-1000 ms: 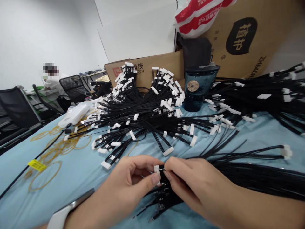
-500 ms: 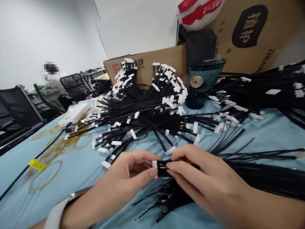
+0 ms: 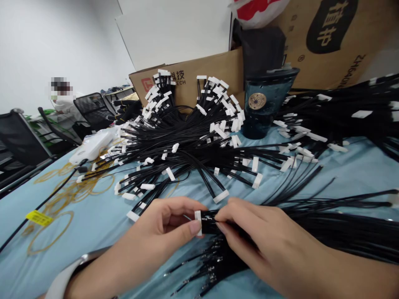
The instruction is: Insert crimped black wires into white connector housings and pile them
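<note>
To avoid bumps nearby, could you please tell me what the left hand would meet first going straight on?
The left hand would probably meet the white connector at its fingertips first, then the black wires.

Smooth white plastic connector housings (image 3: 221,196), black wires with satin plastic insulation (image 3: 174,143), bright metal crimp terminals (image 3: 212,270); matt light-blue cloth desk cover (image 3: 358,174), rough brown corrugated cardboard box (image 3: 215,74), glossy dark-teal tumbler (image 3: 257,112), dull amber rubber bands (image 3: 75,187).
</note>
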